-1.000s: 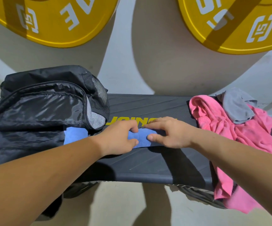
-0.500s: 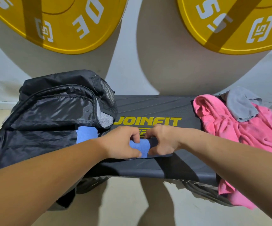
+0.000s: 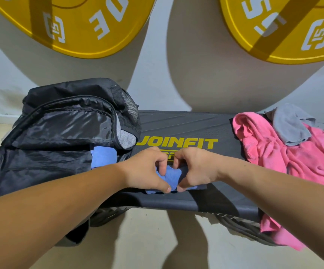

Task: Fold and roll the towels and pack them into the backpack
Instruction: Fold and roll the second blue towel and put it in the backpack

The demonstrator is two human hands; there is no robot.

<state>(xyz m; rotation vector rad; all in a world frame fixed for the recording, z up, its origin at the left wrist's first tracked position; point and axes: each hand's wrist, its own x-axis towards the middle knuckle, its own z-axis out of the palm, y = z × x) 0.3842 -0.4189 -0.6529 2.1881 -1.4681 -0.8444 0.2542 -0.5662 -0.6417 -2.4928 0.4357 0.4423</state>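
The small blue towel (image 3: 170, 176) is pinched by the left hand (image 3: 147, 169) and right hand (image 3: 195, 168) at the bench's (image 3: 206, 200) front edge.

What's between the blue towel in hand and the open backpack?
Nothing visible: the half-rolled towel, gripped by the left hand and right hand, lies beside the open backpack, where a second blue towel sits.

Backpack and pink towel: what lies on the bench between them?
In the head view, the left hand and right hand grip a blue towel there; beyond them the bench bears JOINFIT lettering.
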